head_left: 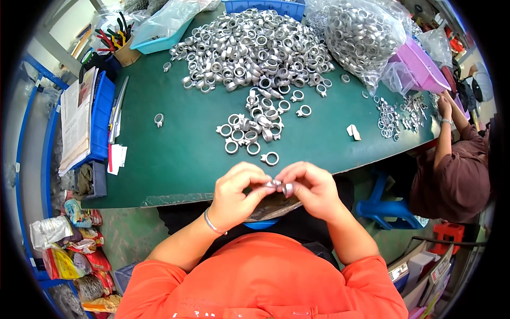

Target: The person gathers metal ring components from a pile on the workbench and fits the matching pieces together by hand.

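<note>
My left hand [238, 195] and my right hand [314, 190] meet just off the table's near edge, both closed in a pinch. Between the right thumb and fingers sits a small silver metal ring clamp [288, 189]. The left fingertips grip a small silver piece [272, 184] touching it; whether this is part of the same clamp I cannot tell. Below the hands, over my lap, is a blue container with a dark lining [270, 208]. A single ring clamp [270, 158] lies right beyond my fingers, and a small group of clamps [249, 130] lies behind it.
A large heap of ring clamps [255, 48] covers the far part of the green table [180, 143]. A clear bag of clamps [361, 42] and a pink basin [422, 66] stand far right. Another person [451, 165] handles small metal parts [413, 112]. Blue bins [101, 117] line the left edge.
</note>
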### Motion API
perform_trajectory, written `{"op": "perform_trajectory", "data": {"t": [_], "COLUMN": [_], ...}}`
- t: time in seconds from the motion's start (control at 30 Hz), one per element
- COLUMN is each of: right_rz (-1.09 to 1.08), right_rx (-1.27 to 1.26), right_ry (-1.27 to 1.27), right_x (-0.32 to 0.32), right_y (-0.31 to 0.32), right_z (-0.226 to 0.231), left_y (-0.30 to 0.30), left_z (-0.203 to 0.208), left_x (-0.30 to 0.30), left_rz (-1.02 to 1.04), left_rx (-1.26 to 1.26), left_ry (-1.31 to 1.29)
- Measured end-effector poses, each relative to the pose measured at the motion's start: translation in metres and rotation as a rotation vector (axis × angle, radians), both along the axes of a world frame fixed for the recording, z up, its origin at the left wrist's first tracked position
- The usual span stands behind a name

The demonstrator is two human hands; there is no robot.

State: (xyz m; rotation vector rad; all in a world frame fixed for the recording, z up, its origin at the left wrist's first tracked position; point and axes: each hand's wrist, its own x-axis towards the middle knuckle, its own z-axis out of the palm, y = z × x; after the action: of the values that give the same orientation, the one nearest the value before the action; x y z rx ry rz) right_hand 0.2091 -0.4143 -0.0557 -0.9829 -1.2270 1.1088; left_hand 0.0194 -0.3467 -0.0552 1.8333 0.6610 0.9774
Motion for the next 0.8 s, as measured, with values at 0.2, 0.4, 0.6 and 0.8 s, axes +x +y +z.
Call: {"op": "perform_trajectory", "data": {"t": [0.2, 0.4, 0.6, 0.8], "right_rz": [0.117, -0.319, -0.444, -0.515], "right_rx": [0.110, 0.336, 0.313, 0.285], "right_ry": [-0.538, -0.818, -0.830, -0.750], "right_x": [0.003, -0.003, -0.006, 0.010], "right_y": [-0.015, 0.059, 0.090, 0.055], "right_z": [0.005, 0.007, -0.025, -0.024], "left_y": [-0.023, 0.049, 0.054, 0.025], "left_z": [-0.006, 0.009, -0.023, -0.017], "left_x": [-0.015, 0.011, 0.020, 0.021], "left_rz": [-0.155, 0.420, 0.267, 0.171], "left_rx": [0.137, 0.485, 0.364, 0.328], "left_ry": [0.252, 0.498, 0.617, 0.463]}}
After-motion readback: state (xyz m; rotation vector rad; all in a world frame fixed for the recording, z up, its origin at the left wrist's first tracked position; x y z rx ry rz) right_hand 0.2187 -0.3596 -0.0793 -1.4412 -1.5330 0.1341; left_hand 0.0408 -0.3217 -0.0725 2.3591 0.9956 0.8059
